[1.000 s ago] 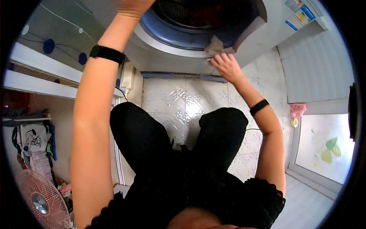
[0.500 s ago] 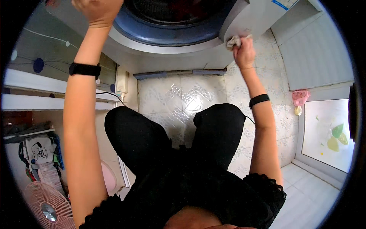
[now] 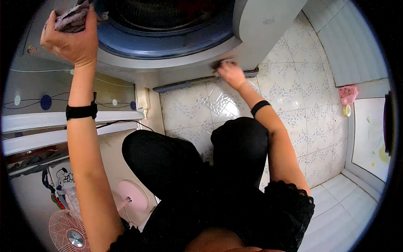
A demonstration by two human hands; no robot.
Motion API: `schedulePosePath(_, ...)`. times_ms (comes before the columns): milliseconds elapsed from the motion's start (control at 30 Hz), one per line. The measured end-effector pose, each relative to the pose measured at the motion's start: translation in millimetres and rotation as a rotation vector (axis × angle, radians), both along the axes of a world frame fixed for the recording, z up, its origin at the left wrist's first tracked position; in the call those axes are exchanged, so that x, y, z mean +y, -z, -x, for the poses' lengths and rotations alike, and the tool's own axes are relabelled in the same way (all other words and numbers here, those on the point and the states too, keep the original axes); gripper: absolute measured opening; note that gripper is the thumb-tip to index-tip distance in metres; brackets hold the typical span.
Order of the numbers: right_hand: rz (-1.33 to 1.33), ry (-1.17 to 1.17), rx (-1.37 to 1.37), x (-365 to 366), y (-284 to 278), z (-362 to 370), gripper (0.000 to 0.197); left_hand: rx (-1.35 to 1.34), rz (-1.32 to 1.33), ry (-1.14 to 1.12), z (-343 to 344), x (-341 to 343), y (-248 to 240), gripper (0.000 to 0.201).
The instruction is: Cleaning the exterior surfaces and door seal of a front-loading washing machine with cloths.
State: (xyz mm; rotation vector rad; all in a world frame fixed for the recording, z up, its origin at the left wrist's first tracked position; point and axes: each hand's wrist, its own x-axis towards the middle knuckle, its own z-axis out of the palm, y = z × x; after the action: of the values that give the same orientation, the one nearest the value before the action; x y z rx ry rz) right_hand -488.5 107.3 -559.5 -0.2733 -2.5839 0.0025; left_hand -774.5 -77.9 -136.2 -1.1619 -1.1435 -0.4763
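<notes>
A front-loading washing machine [image 3: 262,38] with a round door in a dark blue rim [image 3: 168,49] stands in front of me. My left hand [image 3: 69,45] is raised at the upper left, beside the door, its fingers closed around a crumpled greyish-purple cloth [image 3: 74,19]. Low on the machine's grey front, below the door, is my right hand [image 3: 233,76], smeared a little by motion. It grips a small rag [image 3: 218,64], which looks dark and blurred and meets the panel near its bottom edge.
Patterned floor tiles [image 3: 289,92] lie between my knees and the machine. A grey cabinet with a dot pattern [image 3: 46,90] is at the left. A pink fan [image 3: 69,233] and a pink round base [image 3: 133,195] stand lower left. A pink container [image 3: 348,94] sits by the right-hand door frame.
My right hand has moved left and down with its rag, from the machine's right edge to its lower front. My left hand has shifted left and down, bringing its cloth into sight. The view has turned.
</notes>
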Motion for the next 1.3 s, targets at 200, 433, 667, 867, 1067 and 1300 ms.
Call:
schedulePosePath(200,0.066,0.307,0.043,78,-35,-100,0.024,-0.030,-0.010,0.061,2,8,8,0.081)
schedulePosePath(433,0.032,0.133,0.079,28,-50,-44,0.029,-0.069,-0.082,0.112,-40,14,16,0.068)
schedulePosePath(667,-0.314,-0.491,-0.299,-27,-33,78,0.043,-0.034,-0.081,0.055,-39,14,14,0.068)
schedulePosePath(867,-0.306,-0.566,-0.278,12,-51,44,0.054,-0.020,-0.100,0.069,-38,4,7,0.068)
schedulePosePath(1067,-0.225,-0.154,0.048,81,-90,-100,0.031,-0.156,-0.129,0.089,-40,6,16,0.061)
schedulePosePath(1300,-0.346,0.218,0.478,81,-274,-104,0.029,-0.295,-0.023,0.221,-23,-26,29,0.059)
